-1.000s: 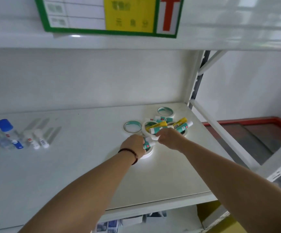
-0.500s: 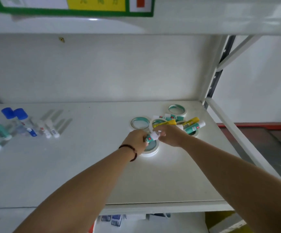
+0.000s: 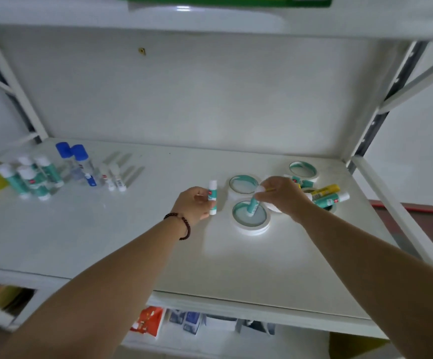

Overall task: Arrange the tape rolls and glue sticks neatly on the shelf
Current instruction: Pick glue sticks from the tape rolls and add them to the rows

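- Two glue sticks were in hand: the left hand (image 3: 193, 204) gripped a white-capped glue stick (image 3: 212, 197) upright, and the right hand (image 3: 282, 194) pinched a teal glue stick (image 3: 252, 205) standing inside the nearest tape roll (image 3: 251, 216).
- Lifting the teal stick at a slant could have dragged that roll across the shelf (image 3: 80, 234).
- The right forearm hung just over the loose pile of glue sticks (image 3: 327, 196); a sweep might have rolled them toward the open right edge.
- The upright group of glue sticks (image 3: 32, 178) at the left looked easy to topple when adding more.
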